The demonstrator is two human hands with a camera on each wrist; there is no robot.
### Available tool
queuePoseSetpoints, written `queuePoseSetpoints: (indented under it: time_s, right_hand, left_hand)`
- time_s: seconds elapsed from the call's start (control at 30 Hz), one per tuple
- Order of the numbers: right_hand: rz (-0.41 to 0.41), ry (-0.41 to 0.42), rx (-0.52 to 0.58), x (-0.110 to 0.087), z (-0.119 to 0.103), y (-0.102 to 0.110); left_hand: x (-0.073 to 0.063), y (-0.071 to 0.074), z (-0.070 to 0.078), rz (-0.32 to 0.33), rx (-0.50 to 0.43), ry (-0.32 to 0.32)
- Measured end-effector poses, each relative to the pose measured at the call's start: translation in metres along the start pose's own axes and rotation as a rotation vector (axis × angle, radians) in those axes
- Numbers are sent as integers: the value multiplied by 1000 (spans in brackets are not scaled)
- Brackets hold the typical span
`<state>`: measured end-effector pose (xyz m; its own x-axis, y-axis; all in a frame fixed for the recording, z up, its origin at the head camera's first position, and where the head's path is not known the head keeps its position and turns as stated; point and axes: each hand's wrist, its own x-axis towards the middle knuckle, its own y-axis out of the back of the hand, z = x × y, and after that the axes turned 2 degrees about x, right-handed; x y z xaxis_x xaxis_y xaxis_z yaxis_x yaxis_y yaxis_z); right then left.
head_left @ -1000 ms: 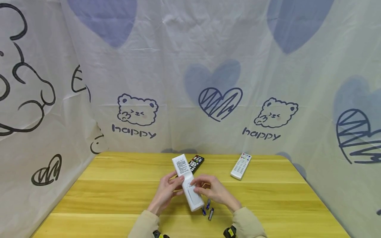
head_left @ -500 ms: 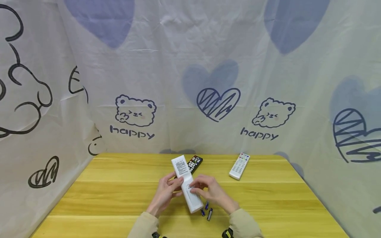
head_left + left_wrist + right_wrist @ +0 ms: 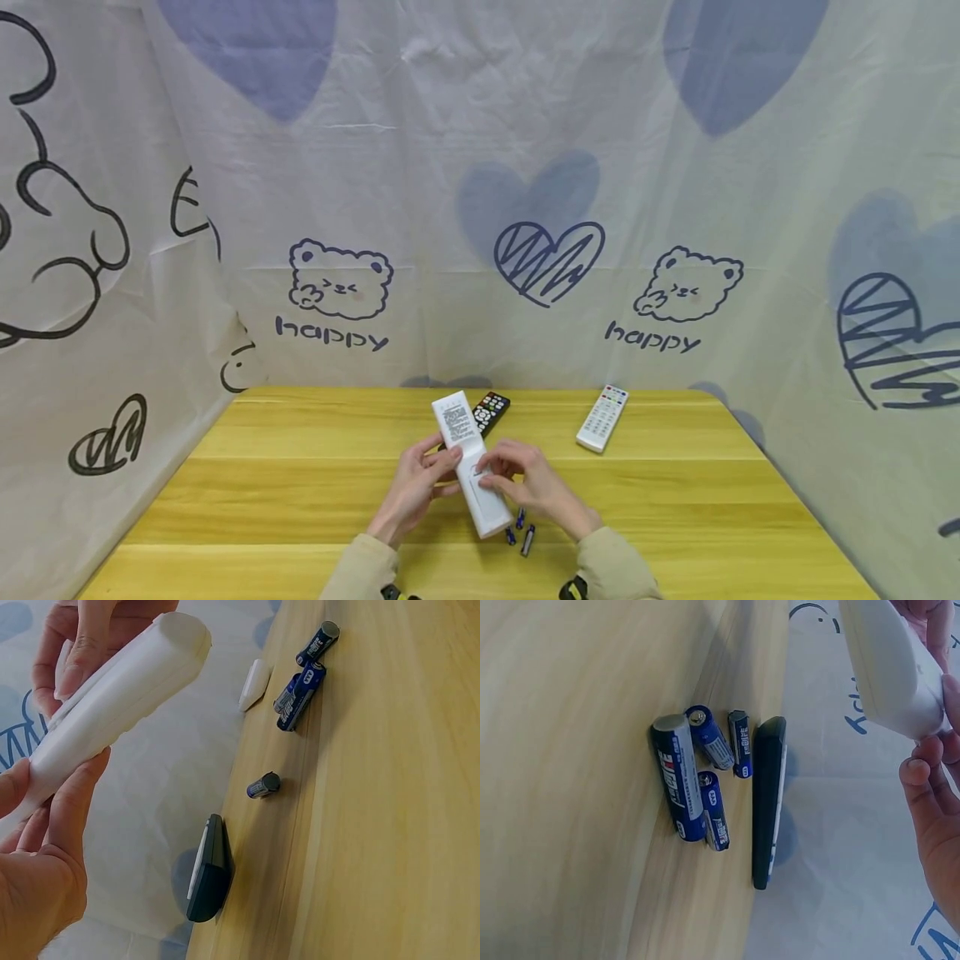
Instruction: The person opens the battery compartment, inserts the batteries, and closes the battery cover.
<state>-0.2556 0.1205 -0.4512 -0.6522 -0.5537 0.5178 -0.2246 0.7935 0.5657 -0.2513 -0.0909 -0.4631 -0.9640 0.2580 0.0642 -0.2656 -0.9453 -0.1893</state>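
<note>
A white remote control (image 3: 467,467) is held above the table, its printed back facing up. My left hand (image 3: 420,481) grips it around the middle, thumb on the near side and fingers underneath. With curled fingers, my right hand (image 3: 534,479) pinches the battery cover (image 3: 489,500) on the remote's lower back. In the left wrist view the right thumb lies along the cover's edge on the remote (image 3: 120,705). The right wrist view shows the remote's end (image 3: 892,682) close to the right fingertips. The remote's button side is hidden.
Several blue batteries (image 3: 679,776) lie on the wooden table (image 3: 300,500) below the remote. A black remote (image 3: 491,412) lies behind the held one, partly covered. Another white remote (image 3: 602,419) rests buttons up at the back right. A printed curtain (image 3: 450,167) hangs behind the table.
My right fingers have moved slightly along the back of the remote, and the cover's outline has shifted a little. The left hand keeps its grip. The whole view has drifted slightly.
</note>
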Motion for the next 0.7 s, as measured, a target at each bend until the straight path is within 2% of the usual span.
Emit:
queuePoseSetpoints:
  time_s: [0.33, 0.7]
  right_hand:
    - [1, -9, 35, 0, -2, 0]
    - [16, -16, 43, -3, -2, -1]
  left_hand:
    - [-1, 0, 0, -20, 0, 1]
    - [-2, -1, 0, -14, -10, 14]
